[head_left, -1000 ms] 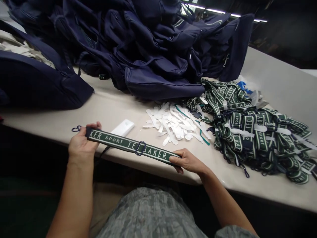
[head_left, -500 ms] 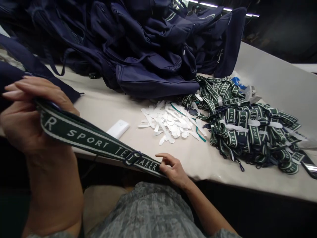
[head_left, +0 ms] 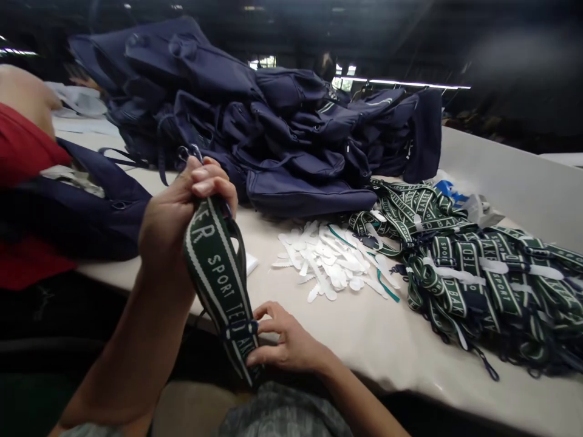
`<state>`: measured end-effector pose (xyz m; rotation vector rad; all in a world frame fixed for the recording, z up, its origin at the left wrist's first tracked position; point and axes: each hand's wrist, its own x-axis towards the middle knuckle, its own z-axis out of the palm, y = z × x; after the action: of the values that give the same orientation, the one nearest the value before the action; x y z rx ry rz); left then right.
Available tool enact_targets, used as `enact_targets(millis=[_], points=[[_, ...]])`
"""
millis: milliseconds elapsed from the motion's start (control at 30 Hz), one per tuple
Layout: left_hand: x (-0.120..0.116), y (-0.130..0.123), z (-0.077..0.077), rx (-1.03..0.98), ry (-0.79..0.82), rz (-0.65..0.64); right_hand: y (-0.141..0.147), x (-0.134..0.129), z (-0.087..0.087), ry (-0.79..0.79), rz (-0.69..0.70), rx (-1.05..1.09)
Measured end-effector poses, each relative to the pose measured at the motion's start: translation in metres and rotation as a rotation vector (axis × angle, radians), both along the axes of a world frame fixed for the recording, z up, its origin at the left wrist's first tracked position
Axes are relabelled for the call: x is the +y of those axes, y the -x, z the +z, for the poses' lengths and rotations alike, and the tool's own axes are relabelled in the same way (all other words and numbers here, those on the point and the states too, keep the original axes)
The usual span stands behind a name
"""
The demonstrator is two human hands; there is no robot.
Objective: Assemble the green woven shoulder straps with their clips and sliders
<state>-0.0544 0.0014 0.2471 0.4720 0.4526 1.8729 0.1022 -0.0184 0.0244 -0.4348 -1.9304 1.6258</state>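
Note:
A dark green webbing strap (head_left: 221,273) with white lettering and pale edge stripes hangs in folded loops between my two hands. My left hand (head_left: 182,209) is raised and closed round its upper end, where a small metal hook (head_left: 194,152) pokes out above the fingers. Lower down, my right hand (head_left: 285,340) pinches the strap beside its dark slider buckle (head_left: 240,329). Just behind the strap lies a small white block (head_left: 250,263), partly hidden.
White plastic strips (head_left: 330,261) lie heaped on the pale table (head_left: 359,340). Bundled straps (head_left: 492,273) are piled at the right, navy bags (head_left: 291,139) along the back. At the left a person's red sleeve (head_left: 27,145) shows beside a navy bag (head_left: 113,212).
My left hand has come right, toward my right hand, so the stretched strap now sags and stands steeper. The view has tilted up, and a person's red sleeve has appeared at the left.

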Motion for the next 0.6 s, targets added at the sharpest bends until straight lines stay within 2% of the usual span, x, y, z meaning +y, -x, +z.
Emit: enact_targets(millis=[67,100,200,267,333,433,500,600], points=[[-0.005,-0.003,0.003,-0.003,-0.048,-0.101,0.009,0.01,0.024,0.008,0.056,0.117],[-0.007,-0.004,0.005,0.039,-0.058,-0.106,0.013,0.013,0.037,0.063,0.125,0.173],[-0.014,-0.006,0.01,0.245,-0.063,-0.054,0.027,0.015,0.071,0.326,0.349,0.331],[-0.016,-0.003,0.011,0.37,-0.055,-0.059,0.035,0.01,0.082,0.469,0.406,0.379],[-0.016,0.004,0.009,0.504,-0.017,-0.029,0.041,0.005,0.083,0.53,0.361,0.365],[-0.013,0.015,-0.003,0.652,0.054,0.117,0.044,-0.003,0.073,0.531,0.282,0.308],[-0.008,0.021,-0.017,0.596,0.14,0.154,0.042,-0.009,0.065,0.528,0.237,0.257],[0.001,0.029,-0.047,0.369,0.32,0.053,0.033,-0.02,0.059,0.459,0.105,0.149]])
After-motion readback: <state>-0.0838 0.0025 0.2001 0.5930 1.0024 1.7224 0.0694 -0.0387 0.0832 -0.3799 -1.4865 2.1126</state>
